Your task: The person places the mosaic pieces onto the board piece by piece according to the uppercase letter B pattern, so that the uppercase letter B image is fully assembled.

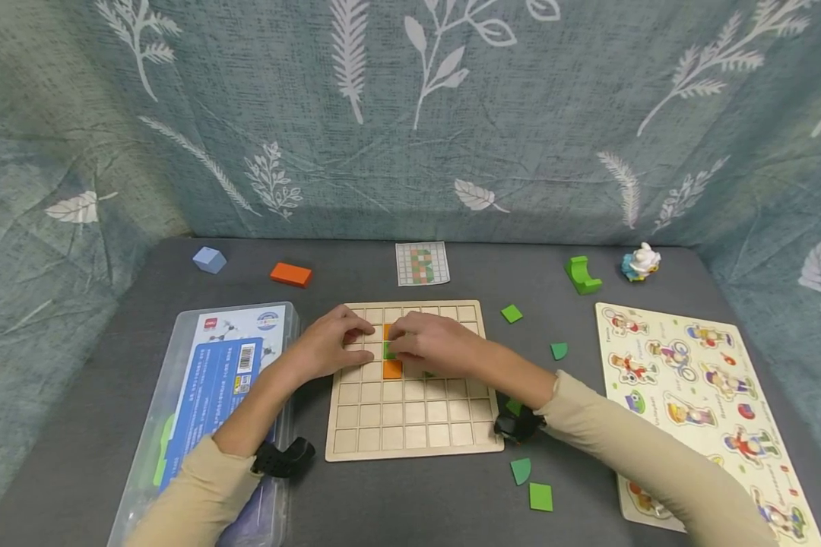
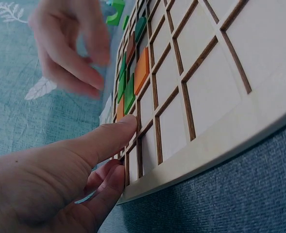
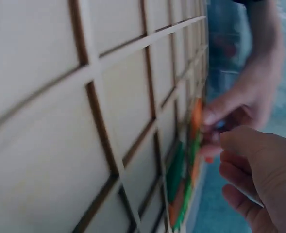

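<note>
Green square tile (image 1: 388,350) pinched in my right hand (image 1: 429,343); relaxed left hand (image 1: 334,342) steadies the pale wooden grid board (image 1: 410,425).

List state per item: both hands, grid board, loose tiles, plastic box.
left hand: fingers straight, resting on the grid board
right hand: fingers on a green tile
grid board: flat, mostly unfilled
orange tile: seated in a cell
plastic box: lid on

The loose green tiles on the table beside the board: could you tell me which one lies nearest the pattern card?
The green square tile just off the wooden board's upper right corner is nearest the pattern card; the other loose green pieces lie lower on the right.
</note>
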A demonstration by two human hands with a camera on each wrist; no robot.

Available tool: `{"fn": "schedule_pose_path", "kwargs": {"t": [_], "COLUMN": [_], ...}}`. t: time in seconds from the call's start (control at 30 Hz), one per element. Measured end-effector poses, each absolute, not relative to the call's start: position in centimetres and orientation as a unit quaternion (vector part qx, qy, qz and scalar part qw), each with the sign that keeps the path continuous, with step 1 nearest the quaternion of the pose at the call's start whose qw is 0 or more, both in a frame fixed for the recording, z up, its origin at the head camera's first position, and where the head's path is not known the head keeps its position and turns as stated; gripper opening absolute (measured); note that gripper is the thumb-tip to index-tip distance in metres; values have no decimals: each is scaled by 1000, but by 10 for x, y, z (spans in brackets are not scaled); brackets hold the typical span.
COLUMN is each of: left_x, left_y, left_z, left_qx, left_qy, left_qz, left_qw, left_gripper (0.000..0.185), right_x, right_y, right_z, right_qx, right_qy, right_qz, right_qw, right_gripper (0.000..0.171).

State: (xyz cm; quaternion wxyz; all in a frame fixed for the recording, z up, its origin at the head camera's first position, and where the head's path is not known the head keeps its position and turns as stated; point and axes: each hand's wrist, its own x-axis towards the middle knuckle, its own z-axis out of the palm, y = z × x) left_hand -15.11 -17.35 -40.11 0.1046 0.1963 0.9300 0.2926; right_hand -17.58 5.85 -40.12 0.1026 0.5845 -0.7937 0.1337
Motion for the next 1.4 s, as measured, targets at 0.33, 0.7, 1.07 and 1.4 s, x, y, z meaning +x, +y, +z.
{"fn": "schedule_pose_path", "kwargs": {"t": [0.33, 0.7, 1.07, 1.4], "left_x": [-153, -152, -152, -152], "left_y": [-174, -178, -175, -175], "left_z": [-404, -400, -404, -404], "left_qx": [195, 190, 195, 195], "left_qy": [929, 931, 929, 929], "left_qz": [293, 292, 295, 293], "left_qw": [113, 109, 111, 113], "left_gripper": [38, 39, 39, 39], "right_x": [-138, -106, -103, -103], "right_y": [176, 258, 271, 272], "right_z": [-401, -425, -447, -450], "right_qx": [419, 252, 263, 275], "right_qy": [-872, -940, -929, -923], "right_qz": [217, 204, 216, 223], "right_qw": [129, 110, 143, 152], "right_gripper": [34, 40, 36, 35]}}
